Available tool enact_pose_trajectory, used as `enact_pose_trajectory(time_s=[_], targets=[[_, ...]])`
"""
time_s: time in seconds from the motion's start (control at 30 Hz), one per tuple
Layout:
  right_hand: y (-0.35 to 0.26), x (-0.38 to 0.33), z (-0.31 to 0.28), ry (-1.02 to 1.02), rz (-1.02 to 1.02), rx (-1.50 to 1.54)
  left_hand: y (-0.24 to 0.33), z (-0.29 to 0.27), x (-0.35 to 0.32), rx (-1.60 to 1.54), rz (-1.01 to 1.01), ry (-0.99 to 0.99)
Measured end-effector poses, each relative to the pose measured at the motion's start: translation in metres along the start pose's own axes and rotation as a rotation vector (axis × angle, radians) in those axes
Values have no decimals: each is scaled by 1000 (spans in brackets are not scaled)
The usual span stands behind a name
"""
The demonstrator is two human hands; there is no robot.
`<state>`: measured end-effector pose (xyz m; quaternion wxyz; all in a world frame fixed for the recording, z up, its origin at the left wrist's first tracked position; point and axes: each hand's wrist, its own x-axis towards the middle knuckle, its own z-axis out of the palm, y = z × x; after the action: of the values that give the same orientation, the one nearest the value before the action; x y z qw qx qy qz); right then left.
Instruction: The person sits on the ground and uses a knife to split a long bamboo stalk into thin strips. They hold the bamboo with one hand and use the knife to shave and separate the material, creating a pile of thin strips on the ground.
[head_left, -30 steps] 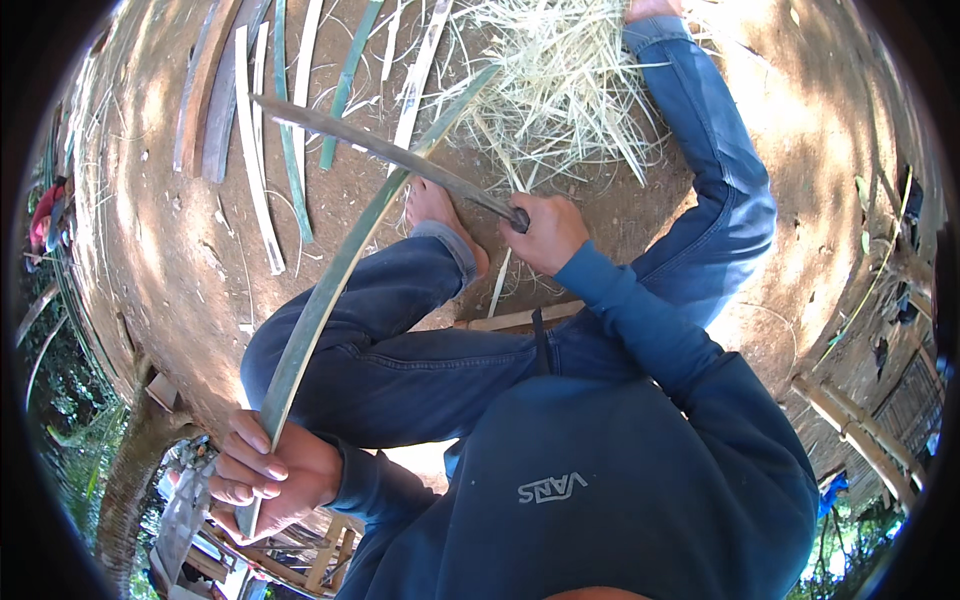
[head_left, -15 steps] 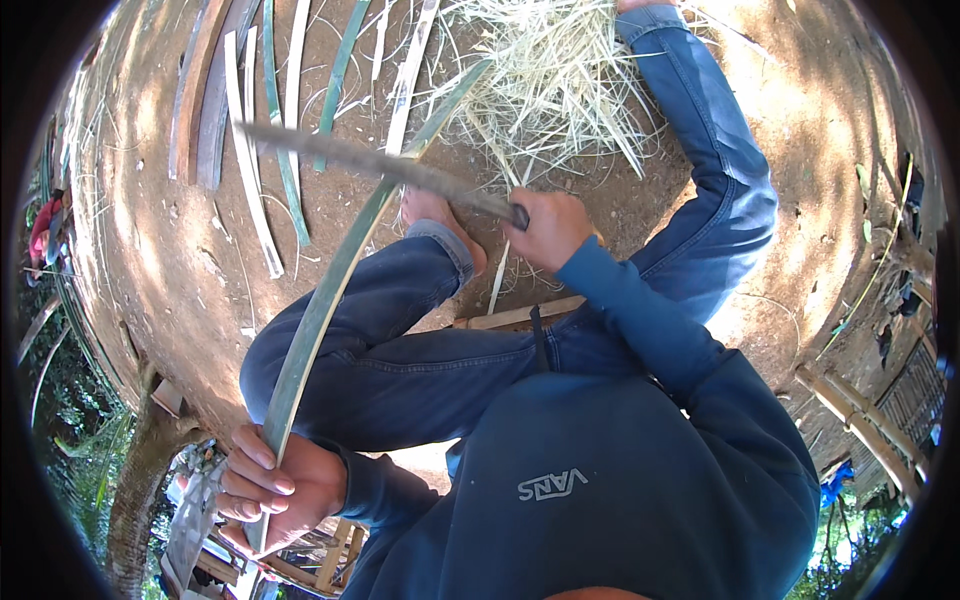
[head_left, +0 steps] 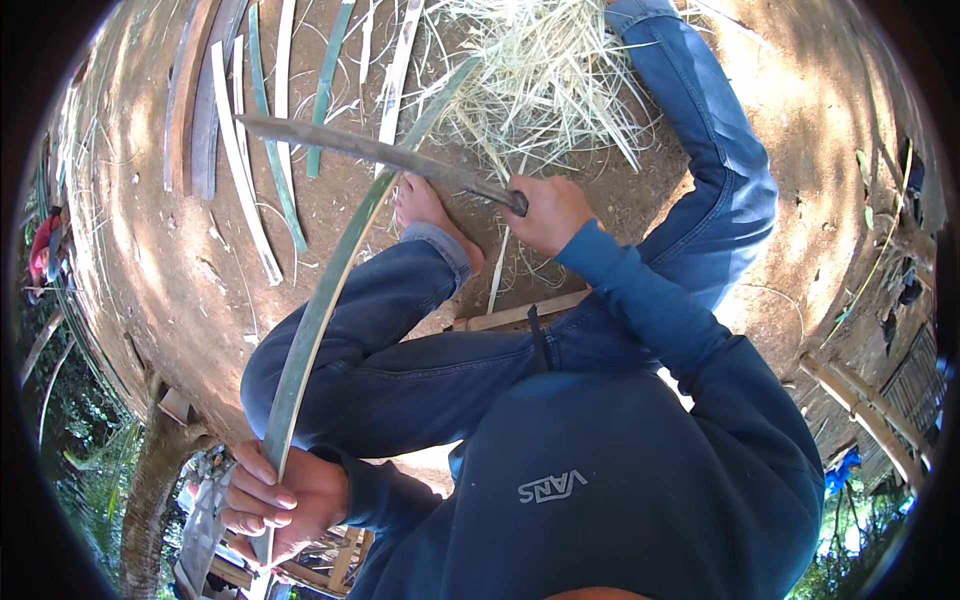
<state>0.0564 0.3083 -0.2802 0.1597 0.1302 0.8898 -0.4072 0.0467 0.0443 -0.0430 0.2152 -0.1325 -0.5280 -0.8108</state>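
Low at the left edge of the view, the left hand (head_left: 283,500) is curled tight around the near end of a long green bamboo strip (head_left: 330,290), fingers wrapped over it and thumb beneath. From that hand the strip runs up and away in a gentle bow, passing over the bent knee in blue jeans (head_left: 400,340) and reaching toward the heap of pale shavings (head_left: 550,80) on the bare dirt ground (head_left: 160,260). Well apart from the left hand, up and to its right, the right hand (head_left: 552,212) is closed in a fist on the dark handle of a long knife (head_left: 370,150). The blade stretches leftward from that fist and crosses the strip, lying against or just over it; whether the edge bites in cannot be told. Just left of the right hand, under the blade, a bare foot (head_left: 425,205) rests on the ground. Beyond the blade, farther from both hands, several cut slats (head_left: 240,170) lie side by side on the dirt, some green, some pale.
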Motion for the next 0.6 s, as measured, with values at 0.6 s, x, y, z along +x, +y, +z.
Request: enact_pose_trajectory(time_s=[0.6], targets=[[48, 41, 14, -15, 182, 28, 4, 1, 15, 49, -28, 69]])
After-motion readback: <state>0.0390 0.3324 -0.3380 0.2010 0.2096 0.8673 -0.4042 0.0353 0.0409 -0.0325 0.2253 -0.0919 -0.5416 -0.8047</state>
